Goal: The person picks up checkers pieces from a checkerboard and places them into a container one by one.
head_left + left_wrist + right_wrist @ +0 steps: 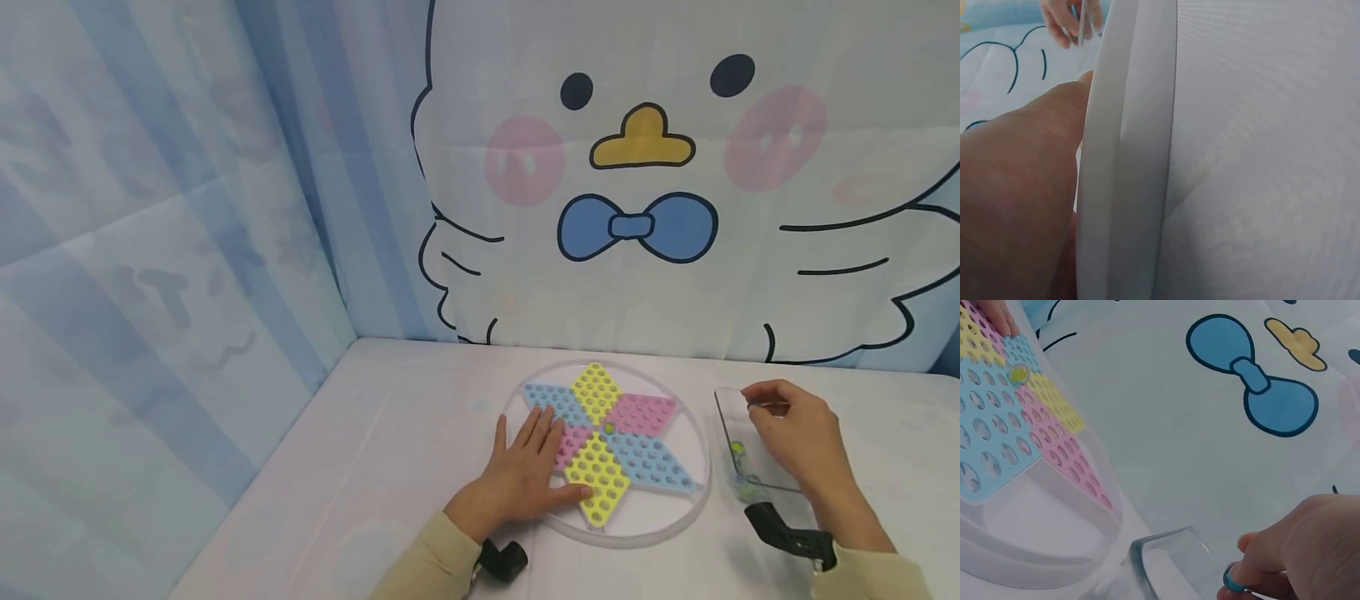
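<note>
A round white Chinese checkers board (678,521) with a yellow, blue and pink star of holes lies on the table. My left hand (519,477) rests flat on its left side, fingers spread and thumb over the near yellow point. One yellow-green marble (609,427) sits near the star's centre. To the right, my right hand (806,433) is above a clear plastic box (772,462); its thumb and fingers pinch a teal-blue marble (1232,577), plain in the right wrist view. Several marbles (738,452) show at the box's left side.
A pale cloth covers the table (360,467). Behind it hangs a curtain (525,292) with a cartoon bird and a blue bow tie; a striped curtain (165,250) hangs at the left. Black wrist mounts (787,533) sit below both hands.
</note>
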### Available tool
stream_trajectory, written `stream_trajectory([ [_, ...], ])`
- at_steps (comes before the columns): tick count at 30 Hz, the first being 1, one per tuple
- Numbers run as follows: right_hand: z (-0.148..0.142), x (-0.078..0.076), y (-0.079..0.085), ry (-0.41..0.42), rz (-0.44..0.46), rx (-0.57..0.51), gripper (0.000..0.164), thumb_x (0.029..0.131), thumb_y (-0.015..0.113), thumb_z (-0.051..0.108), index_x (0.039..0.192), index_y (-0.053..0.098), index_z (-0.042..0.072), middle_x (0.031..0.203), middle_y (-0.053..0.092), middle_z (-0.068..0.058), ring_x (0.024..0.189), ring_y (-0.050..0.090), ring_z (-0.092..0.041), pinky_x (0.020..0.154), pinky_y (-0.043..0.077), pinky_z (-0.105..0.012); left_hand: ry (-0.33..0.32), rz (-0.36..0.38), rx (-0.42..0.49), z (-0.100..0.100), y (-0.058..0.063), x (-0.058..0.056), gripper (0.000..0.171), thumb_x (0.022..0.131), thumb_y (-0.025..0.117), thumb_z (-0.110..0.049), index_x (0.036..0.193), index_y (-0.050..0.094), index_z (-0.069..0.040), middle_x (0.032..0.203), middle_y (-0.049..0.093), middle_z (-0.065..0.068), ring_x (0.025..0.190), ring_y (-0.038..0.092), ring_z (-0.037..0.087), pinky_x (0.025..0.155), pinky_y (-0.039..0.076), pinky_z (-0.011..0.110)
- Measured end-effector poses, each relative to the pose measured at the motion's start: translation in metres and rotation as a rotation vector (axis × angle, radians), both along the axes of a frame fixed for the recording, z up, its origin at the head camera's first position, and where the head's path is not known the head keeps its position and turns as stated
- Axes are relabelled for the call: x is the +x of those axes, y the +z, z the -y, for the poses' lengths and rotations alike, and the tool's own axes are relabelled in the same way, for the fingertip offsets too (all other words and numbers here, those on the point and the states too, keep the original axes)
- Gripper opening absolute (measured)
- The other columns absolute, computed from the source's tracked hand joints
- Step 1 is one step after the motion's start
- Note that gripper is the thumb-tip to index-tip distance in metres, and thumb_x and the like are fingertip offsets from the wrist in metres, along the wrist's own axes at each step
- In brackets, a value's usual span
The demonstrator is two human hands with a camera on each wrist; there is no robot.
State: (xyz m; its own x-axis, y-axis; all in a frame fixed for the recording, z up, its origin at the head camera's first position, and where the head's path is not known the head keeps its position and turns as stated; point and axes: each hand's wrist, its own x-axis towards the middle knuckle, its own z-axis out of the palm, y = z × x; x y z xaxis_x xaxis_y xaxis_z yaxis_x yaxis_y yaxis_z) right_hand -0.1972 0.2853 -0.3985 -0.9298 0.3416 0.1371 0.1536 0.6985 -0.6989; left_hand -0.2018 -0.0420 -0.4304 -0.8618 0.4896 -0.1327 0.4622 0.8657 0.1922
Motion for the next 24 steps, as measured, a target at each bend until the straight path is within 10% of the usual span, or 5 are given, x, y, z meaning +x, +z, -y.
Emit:
stream_trajectory([
  [24,-0.017,-0.009,-0.006,0.122,0.17,0.078,0.028,0.091,0.051,0.001,0.117,0.058,-0.007,0.119,0.058,-0.034,0.107,0.052,-0.05,0.086,0.046,-0.062,0.001,0.002,0.0,0.0,-0.001,-0.001,0.1,0.088,0.037,-0.081,0.161,0.01,-0.019,0.169,0.0,0.001,0.157,-0.002,0.02,0.121,0.0,0.062],
])
